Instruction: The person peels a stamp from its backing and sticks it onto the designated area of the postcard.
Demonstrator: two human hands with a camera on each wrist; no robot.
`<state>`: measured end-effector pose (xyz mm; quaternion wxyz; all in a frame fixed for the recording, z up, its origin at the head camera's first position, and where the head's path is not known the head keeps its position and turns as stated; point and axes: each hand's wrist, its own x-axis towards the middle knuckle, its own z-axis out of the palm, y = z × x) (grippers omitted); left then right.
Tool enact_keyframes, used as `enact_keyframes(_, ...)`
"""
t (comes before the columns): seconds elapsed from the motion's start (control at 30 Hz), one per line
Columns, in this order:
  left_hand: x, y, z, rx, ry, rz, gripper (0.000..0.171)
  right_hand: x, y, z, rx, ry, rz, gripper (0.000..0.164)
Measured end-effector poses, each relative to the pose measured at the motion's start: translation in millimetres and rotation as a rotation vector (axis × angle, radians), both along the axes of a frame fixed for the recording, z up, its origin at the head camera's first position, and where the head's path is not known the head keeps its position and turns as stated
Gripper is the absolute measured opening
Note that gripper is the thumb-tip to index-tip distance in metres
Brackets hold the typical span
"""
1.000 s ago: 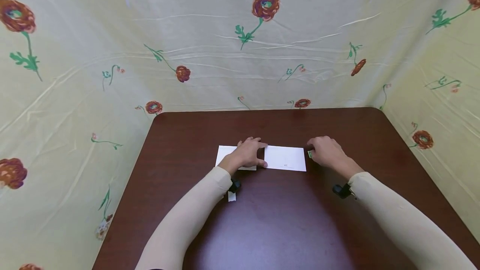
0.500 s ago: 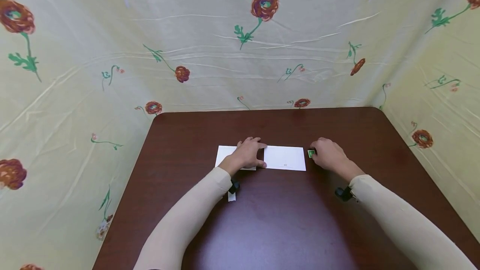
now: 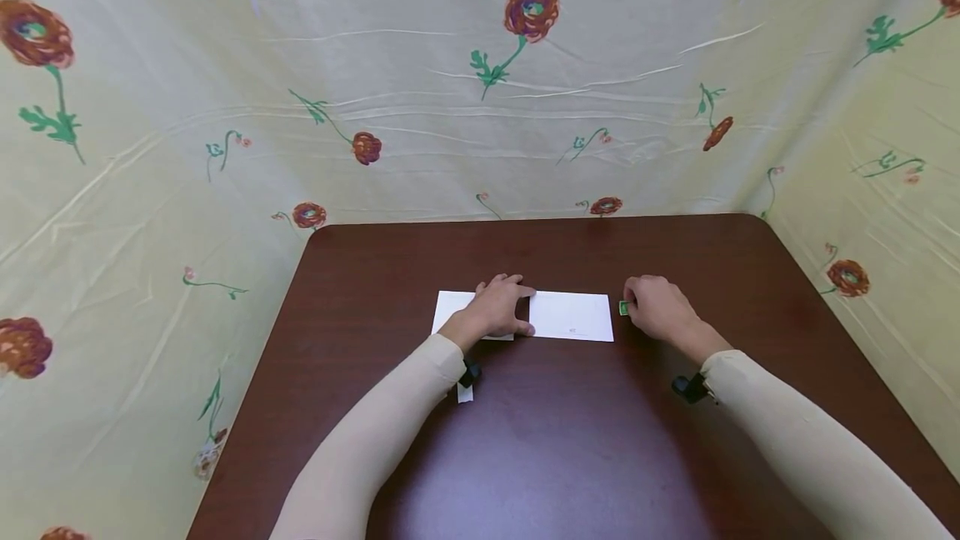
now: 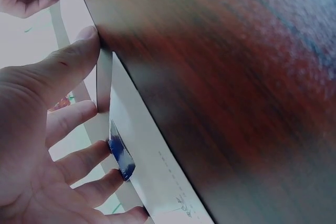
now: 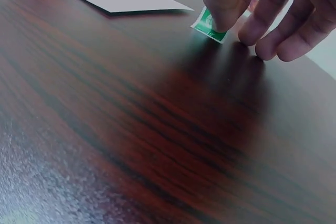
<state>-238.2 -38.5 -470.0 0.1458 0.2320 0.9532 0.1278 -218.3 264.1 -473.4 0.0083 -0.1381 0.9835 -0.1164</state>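
Two white envelopes lie side by side on the brown table. My left hand (image 3: pixel 493 310) rests with thumb and index fingertip at the near edge of the right envelope (image 3: pixel 572 316). Its other fingers reach over the left envelope (image 4: pixel 142 129), where a dark blue stamp (image 4: pixel 121 157) sits by the fingertips. These fingers are fairly straight. Just beyond the right envelope's far end, my right hand (image 3: pixel 660 307) pinches a small green stamp (image 5: pixel 207 29) between thumb and index finger. The stamp is held close over the table, partly covered by the thumb, apart from the envelope.
A small white paper strip (image 3: pixel 465 392) lies on the table (image 3: pixel 555 457), partly hidden by the left wrist camera (image 3: pixel 470 372). A flowered cloth (image 3: pixel 420 65) hangs behind the table and along both its sides.
My right hand has drawn slightly to the right, away from the right envelope, with the green stamp in its fingers. The left hand and both envelopes have stayed in place.
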Motion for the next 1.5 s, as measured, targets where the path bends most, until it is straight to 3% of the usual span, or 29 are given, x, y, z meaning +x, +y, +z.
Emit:
enact_keyframes(0.3, -0.1, 1, -1.3, -0.005, 0.005, -0.007, 0.072, 0.1, 5, 6.0, -0.023, -0.032, -0.002, 0.006)
enact_keyframes(0.7, -2.4, 0, -3.0, -0.019, 0.008, -0.018, 0.073, 2.6, -4, 26.1, -0.041, 0.038, 0.045, 0.010)
enact_keyframes(1.13, -1.9, 1, -1.9, -0.022, -0.008, -0.011, 0.074, 22.5, -44, 49.5, -0.098, 0.132, 0.148, 0.009)
enact_keyframes(1.5, -1.2, 0, -2.9, -0.028, -0.005, -0.008, 0.075, 42.0, -76, 42.2, -0.105, 0.116, 0.234, 0.011)
